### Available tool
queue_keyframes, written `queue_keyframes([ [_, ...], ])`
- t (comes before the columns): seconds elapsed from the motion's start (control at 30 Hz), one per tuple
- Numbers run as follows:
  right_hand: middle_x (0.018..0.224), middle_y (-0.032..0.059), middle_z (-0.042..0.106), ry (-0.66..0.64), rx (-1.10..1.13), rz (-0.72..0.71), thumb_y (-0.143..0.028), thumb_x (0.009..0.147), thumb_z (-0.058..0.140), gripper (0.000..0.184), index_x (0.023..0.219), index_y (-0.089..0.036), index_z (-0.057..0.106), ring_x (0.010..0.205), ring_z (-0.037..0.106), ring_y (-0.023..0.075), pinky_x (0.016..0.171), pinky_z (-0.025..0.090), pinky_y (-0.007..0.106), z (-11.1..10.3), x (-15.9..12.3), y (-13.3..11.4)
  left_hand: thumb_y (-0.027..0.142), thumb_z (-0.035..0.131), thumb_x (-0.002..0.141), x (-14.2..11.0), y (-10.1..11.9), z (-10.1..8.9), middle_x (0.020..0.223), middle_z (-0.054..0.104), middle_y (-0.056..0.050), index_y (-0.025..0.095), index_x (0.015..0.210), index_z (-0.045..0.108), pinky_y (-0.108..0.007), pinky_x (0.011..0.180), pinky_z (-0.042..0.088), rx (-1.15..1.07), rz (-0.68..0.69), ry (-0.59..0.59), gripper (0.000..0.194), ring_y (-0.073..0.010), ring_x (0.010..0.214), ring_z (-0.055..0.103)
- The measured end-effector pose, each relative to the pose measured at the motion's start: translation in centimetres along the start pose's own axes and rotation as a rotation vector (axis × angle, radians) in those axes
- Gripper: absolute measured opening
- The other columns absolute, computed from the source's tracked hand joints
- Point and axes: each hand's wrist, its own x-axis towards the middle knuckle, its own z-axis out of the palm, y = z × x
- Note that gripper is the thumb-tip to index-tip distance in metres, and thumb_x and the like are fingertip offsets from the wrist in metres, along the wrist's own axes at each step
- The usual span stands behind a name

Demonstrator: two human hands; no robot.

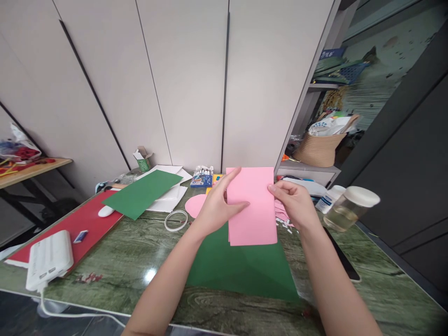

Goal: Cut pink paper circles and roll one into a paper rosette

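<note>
Pink paper (257, 219): upright between hands, above green sheet (241, 273) on counter (115, 266) | Left hand (222, 205): thumb and fingers spread wide, holding left side | Right hand (292, 200): pinched closed on right edge

Folded paper (254, 219): plain pink
Sheets (143, 193): solid green
Desk (140, 261): green, darker streaks
Power bank (51, 259): white
Basket (317, 149): tan

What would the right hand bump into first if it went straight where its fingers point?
The pink paper: the right hand is already at its edge. Past the sheet, the left hand looks next, though depth is unclear from one view.
</note>
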Motion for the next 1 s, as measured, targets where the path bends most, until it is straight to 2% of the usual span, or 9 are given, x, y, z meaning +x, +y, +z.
queue_keyframes([
  [0.13, 0.061, -0.0001, 0.06, -0.043, 0.014, 0.025, -0.036, 0.069, 0.07, 0.022, 0.063, -0.017, 0.062, 0.057, 0.052, 0.0116, 0.056, 0.039, 0.024, 0.13, 0.05, -0.03, 0.028, 0.063, 0.072, 0.11, -0.34, 0.22, 0.142, 0.033, -0.002, 0.03, 0.134, 0.032, -0.043, 0.107, 0.028, 0.015, 0.02, 0.03, 0.07, -0.0245, 0.131, 0.028],
  [0.37, 0.054, -0.002, 0.056, -0.015, 0.001, 0.005, -0.036, 0.068, 0.07, 0.024, 0.059, -0.017, 0.059, 0.052, 0.048, 0.01, 0.053, 0.037, 0.024, 0.0, 0.14, -0.06, 0.027, 0.062, 0.072, 0.14, -0.43, 0.51, 0.141, 0.034, -0.001, 0.032, 0.134, 0.031, -0.042, 0.107, 0.028, 0.044, 0.059, 0.052, 0.07, -0.0234, 0.131, 0.03],
  [0.6, 0.057, -0.0009, 0.057, -0.039, -0.048, 0.013, -0.037, 0.067, 0.071, 0.026, 0.059, -0.015, 0.059, 0.053, 0.048, 0.0098, 0.053, 0.036, 0.023, 0.01, -0.11, -0.72, 0.028, 0.062, 0.073, 0.26, -0.37, 0.24, 0.141, 0.034, -0.004, 0.031, 0.135, 0.029, -0.04, 0.101, 0.037, 0.035, 0.056, 0.081, 0.07, -0.0242, 0.126, 0.037],
  [0.73, 0.056, -0.002, 0.056, -0.011, -0.065, -0.011, -0.039, 0.067, 0.07, 0.027, 0.059, -0.016, 0.059, 0.052, 0.047, 0.0093, 0.052, 0.034, 0.023, 0.16, -0.05, -0.65, 0.027, 0.064, 0.071, 0.16, -0.24, 0.19, 0.141, 0.033, -0.004, 0.031, 0.135, 0.028, -0.041, 0.101, 0.036, 0.041, 0.048, 0.074, 0.074, -0.0252, 0.127, 0.036],
  [1.0, 0.061, -0.0001, 0.061, -0.084, -0.022, 0.027, -0.038, 0.067, 0.071, 0.024, 0.062, -0.016, 0.062, 0.057, 0.053, 0.0111, 0.056, 0.039, 0.023, 0.09, -0.15, -0.62, 0.029, 0.065, 0.07, 0.18, -0.12, -0.23, 0.144, 0.029, -0.004, 0.031, 0.136, 0.025, -0.043, 0.102, 0.034, 0.039, 0.042, 0.089, 0.077, -0.0258, 0.129, 0.031],
])
